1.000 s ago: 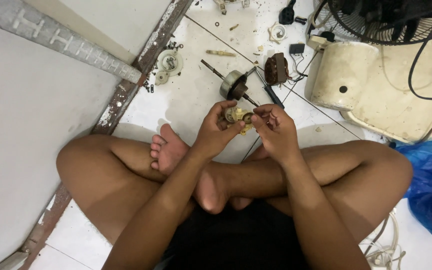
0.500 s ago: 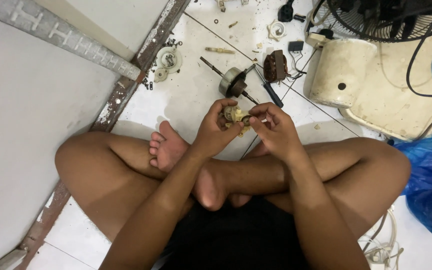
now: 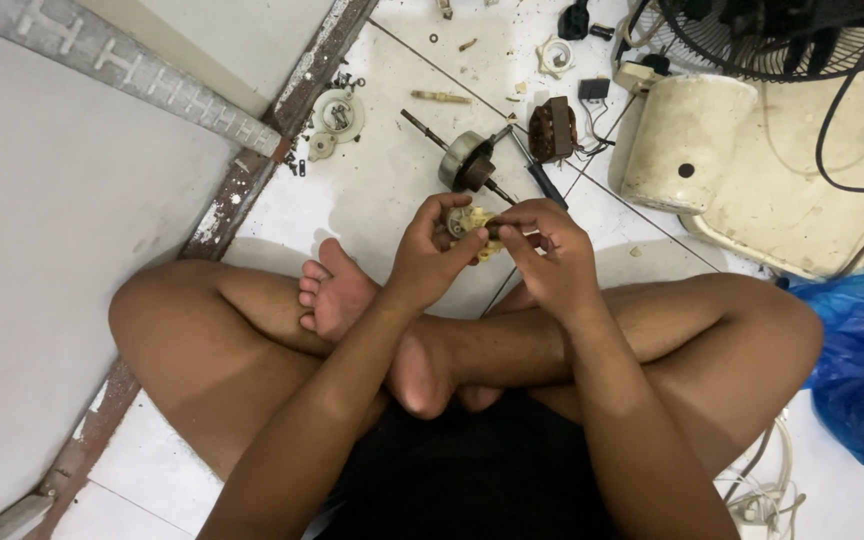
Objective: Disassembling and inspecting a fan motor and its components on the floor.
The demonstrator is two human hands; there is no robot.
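Both hands (image 3: 497,255) on cream gear housing (image 3: 472,222)

Even, fairly bright light is falling from above on the white tiled floor (image 3: 392,190); shadows are staying soft and short, pooling under the crossed legs and beneath the cream fan base (image 3: 697,150); no harsh glare is showing, only a mild sheen on the tiles; the wide lens is bending straight lines near the edges; focus is holding sharp centrally, softening slightly toward the corners.

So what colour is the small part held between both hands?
Pale yellow small part, seen in the head view.
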